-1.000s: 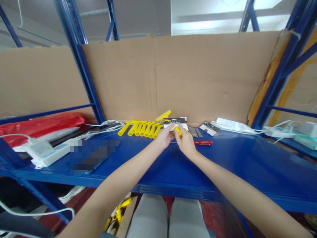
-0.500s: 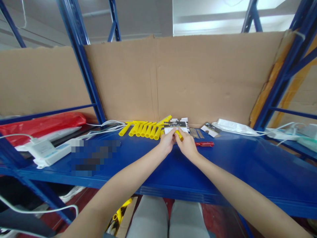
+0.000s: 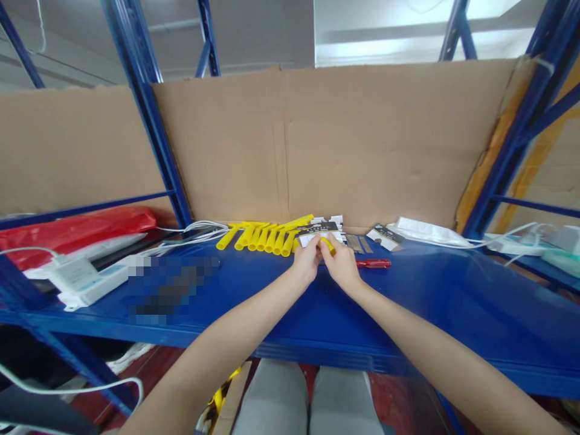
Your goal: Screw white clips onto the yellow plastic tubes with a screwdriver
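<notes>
Above the blue shelf, my left hand (image 3: 307, 258) and my right hand (image 3: 343, 263) meet with fingers closed. Between them is a yellow plastic tool (image 3: 327, 246), mostly covered by the fingers. Just beyond the fingertips, a black-and-white printed card (image 3: 317, 229) stands at a slight tilt; whether the left hand grips it too I cannot tell. Left of my hands lies a row of several yellow T-shaped tools (image 3: 267, 241) with hollow round handles. A red-handled screwdriver (image 3: 374, 263) rests right of my right hand, its shaft partly hidden by it.
More printed cards (image 3: 384, 237) and small flat brown strips (image 3: 359, 243) lie behind the screwdriver. A white plastic packet (image 3: 428, 232) is at the back right. On the left are a white power strip (image 3: 106, 279) and a red bag (image 3: 86, 232). Cardboard (image 3: 362, 145) walls the back.
The yellow tool in my hands has turned slightly, and the card beyond it tilts a little more. Both hands stay in nearly the same place.
</notes>
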`<state>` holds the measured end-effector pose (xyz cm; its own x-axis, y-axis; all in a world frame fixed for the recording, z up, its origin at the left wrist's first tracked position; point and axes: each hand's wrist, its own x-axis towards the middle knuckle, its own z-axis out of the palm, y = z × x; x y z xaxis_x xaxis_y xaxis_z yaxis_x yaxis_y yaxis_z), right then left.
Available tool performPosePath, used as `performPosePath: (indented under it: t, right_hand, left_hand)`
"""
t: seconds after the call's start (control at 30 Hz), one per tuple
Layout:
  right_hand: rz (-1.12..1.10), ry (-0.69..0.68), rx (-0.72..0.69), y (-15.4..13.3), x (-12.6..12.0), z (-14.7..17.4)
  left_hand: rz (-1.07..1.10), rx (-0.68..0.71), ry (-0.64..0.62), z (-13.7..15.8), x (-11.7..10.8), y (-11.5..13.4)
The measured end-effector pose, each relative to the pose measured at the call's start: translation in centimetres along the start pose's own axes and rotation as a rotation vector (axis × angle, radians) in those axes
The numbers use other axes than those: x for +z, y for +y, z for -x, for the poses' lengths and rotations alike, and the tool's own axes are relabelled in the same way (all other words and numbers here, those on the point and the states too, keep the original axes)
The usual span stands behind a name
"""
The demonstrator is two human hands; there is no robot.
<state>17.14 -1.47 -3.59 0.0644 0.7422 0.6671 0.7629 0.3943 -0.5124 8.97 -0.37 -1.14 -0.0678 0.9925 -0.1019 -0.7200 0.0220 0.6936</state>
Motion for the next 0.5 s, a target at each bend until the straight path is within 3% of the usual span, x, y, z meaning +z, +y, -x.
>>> performPosePath:
  t: [0.5]
  right_hand:
    - [-0.095,-0.024,-0.01,-0.9,-0.1,0.8]
  left_hand:
    - [0.021,0.124,0.325,-6.5,0.1,5.1]
